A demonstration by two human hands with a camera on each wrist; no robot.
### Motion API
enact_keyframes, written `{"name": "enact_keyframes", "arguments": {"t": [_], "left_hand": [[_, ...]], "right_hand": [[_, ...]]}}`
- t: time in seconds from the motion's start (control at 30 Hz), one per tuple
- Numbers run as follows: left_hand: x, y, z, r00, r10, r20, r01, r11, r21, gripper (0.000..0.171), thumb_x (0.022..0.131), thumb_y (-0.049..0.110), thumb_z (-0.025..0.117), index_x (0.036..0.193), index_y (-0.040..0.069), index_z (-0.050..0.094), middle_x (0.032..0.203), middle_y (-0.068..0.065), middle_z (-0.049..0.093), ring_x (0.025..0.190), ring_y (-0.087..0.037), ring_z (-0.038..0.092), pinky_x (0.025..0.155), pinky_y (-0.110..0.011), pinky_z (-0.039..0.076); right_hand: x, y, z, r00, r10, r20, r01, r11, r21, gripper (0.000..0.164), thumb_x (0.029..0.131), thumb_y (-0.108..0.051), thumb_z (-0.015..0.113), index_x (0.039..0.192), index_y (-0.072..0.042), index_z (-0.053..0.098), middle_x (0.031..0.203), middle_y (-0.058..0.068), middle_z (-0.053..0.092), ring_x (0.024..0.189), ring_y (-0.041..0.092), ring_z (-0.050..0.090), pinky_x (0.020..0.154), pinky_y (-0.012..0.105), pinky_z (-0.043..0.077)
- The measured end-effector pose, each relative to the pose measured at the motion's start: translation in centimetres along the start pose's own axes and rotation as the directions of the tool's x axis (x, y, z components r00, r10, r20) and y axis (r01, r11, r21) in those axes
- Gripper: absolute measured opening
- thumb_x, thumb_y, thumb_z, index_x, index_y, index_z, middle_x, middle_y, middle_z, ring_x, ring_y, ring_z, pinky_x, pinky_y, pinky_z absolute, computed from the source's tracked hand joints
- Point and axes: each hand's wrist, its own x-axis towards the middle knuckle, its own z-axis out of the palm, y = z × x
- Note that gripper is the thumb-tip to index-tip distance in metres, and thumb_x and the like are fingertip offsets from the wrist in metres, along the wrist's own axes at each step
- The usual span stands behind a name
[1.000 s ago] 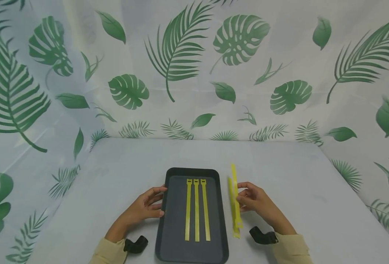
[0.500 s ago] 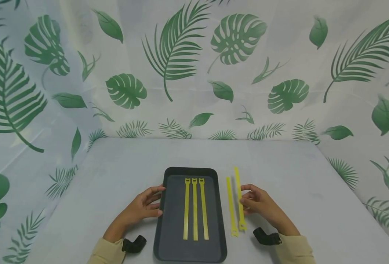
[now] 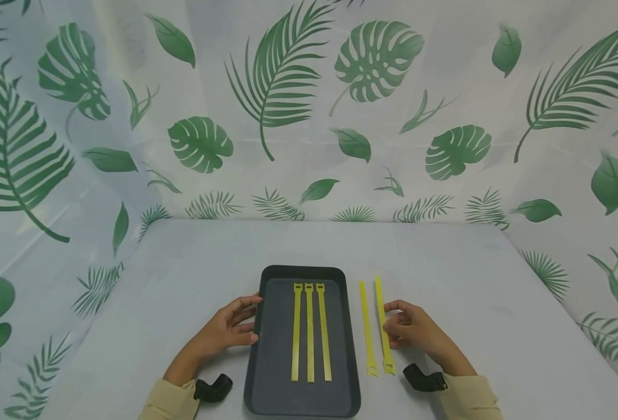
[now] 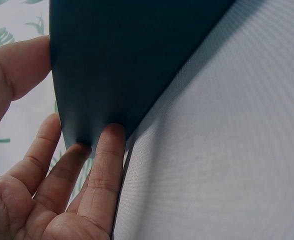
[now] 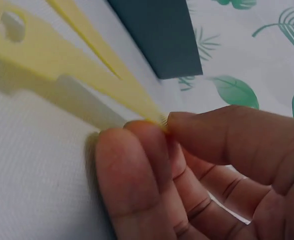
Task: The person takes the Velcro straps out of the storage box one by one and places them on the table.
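Observation:
Three yellow cable ties (image 3: 310,338) with slotted heads lie side by side in the dark grey tray (image 3: 272,361), heads at the far end. My left hand (image 3: 227,326) rests its fingertips and thumb against the tray's left outer wall, fingers fairly straight. To the right of the tray, my right hand (image 3: 416,332) pinches another cable tie (image 3: 381,315) between thumb and fingers, slotted head toward me. In the right wrist view this tie (image 5: 32,47) casts a shadow on the table below it. One more cable tie (image 3: 367,326) lies between it and the tray.
A white cloth-covered table (image 3: 209,251) spreads under everything. Behind it and at both sides hangs a white curtain (image 3: 298,163) printed with green leaves. A black wrist mount (image 3: 214,389) sits at the left sleeve, and a second black mount (image 3: 423,378) at the right.
My right hand has moved right and toward me with its cable tie, lowering it and separating it from the other tie beside the tray. My left hand keeps its place at the tray.

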Motion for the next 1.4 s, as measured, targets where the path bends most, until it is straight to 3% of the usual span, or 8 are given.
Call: {"name": "enact_keyframes", "arguments": {"t": [0.37,0.73,0.93,1.2,1.4], "left_hand": [[-0.1,0.1,-0.1,1.0,-0.008,-0.009,0.008,1.0,0.008,0.08,0.097,0.009,0.081,0.158,-0.015,0.035,0.172,-0.038,0.018,0.153,-0.06,0.031,0.113,-0.027,0.051],[-0.1,0.2,-0.2,1.0,-0.013,-0.013,0.012,1.0,-0.005,0.082,0.096,0.009,0.082,0.158,-0.016,0.035,0.173,-0.037,0.016,0.153,-0.06,0.03,0.113,-0.029,0.052],[-0.1,0.3,-0.2,1.0,-0.015,-0.007,0.015,1.0,-0.012,0.083,0.096,0.01,0.082,0.158,-0.016,0.034,0.173,-0.037,0.015,0.153,-0.061,0.03,0.112,-0.029,0.053],[0.0,-0.1,-0.3,1.0,-0.014,-0.005,0.014,1.0,-0.011,0.082,0.096,0.01,0.082,0.158,-0.015,0.035,0.173,-0.037,0.015,0.153,-0.06,0.03,0.113,-0.028,0.052],[0.1,-0.2,-0.3,1.0,-0.012,0.001,0.012,1.0,-0.021,0.082,0.096,0.009,0.082,0.158,-0.015,0.035,0.173,-0.037,0.015,0.153,-0.061,0.03,0.113,-0.03,0.053]], "right_hand": [[0.0,-1.0,1.4,0.987,0.049,-0.152,-0.076,0.982,-0.174,0.044,0.094,0.002,0.078,0.133,0.009,0.059,0.082,0.009,0.068,0.067,0.02,0.069,0.062,0.031,0.063],[0.0,-1.9,1.3,0.977,0.034,-0.209,-0.116,0.91,-0.397,0.041,0.098,-0.01,0.077,0.131,0.006,0.06,0.083,0.004,0.068,0.067,0.017,0.065,0.063,0.033,0.053],[-0.1,-2.6,0.9,0.981,-0.065,-0.184,-0.012,0.921,-0.388,0.031,0.101,-0.009,0.075,0.127,0.005,0.065,0.083,0.003,0.07,0.068,0.018,0.068,0.064,0.034,0.059],[0.4,-3.4,1.0,0.972,-0.225,-0.071,0.2,0.945,-0.26,0.029,0.1,-0.001,0.075,0.125,0.009,0.065,0.087,0.008,0.068,0.072,0.02,0.07,0.068,0.031,0.066],[1.1,-4.0,1.7,0.962,-0.272,0.002,0.267,0.942,-0.202,0.03,0.101,-0.001,0.073,0.126,0.012,0.064,0.088,0.011,0.069,0.074,0.018,0.07,0.07,0.031,0.067]]}}
